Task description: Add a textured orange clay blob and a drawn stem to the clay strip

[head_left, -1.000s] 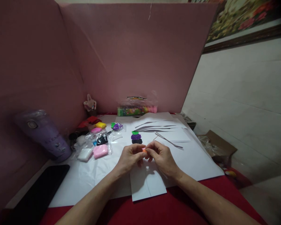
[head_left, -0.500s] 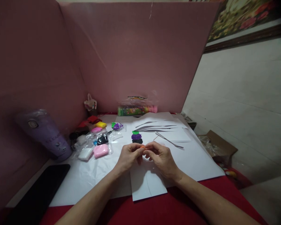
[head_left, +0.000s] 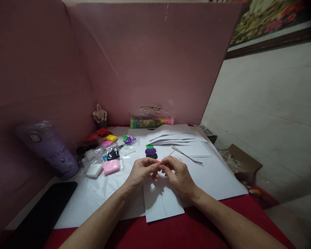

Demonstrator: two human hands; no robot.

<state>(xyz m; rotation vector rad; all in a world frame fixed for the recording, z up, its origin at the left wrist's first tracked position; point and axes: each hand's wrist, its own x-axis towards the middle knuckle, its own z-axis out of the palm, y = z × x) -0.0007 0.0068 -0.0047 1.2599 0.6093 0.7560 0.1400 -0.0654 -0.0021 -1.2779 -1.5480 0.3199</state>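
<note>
Between the fingertips of both hands is a small piece of orange clay [head_left: 159, 164], mostly covered by them. My left hand [head_left: 145, 170] pinches it from the left, thumb against forefinger. From the other side my right hand [head_left: 177, 173] pinches it too. Both hands are over a folded white sheet [head_left: 163, 204]. Just beyond the fingers, green clay [head_left: 149, 146], purple clay [head_left: 150, 151] and black clay [head_left: 151, 156] lie in a row on the paper. A metal modelling tool [head_left: 188, 155] rests to the right of them, beside a thin toothpick-like stick.
Bagged clay packs, including a pink one [head_left: 111, 166] and a white one [head_left: 94, 170], lie on the left. A purple bottle [head_left: 52, 150] and a black phone-like slab [head_left: 45, 211] flank them. Loose paper sheets [head_left: 176, 136] lie behind; a cardboard box [head_left: 245, 160] stands right.
The orange clay shows less between the fingertips than before. The left fingers have shifted slightly; both hands stay in nearly the same place.
</note>
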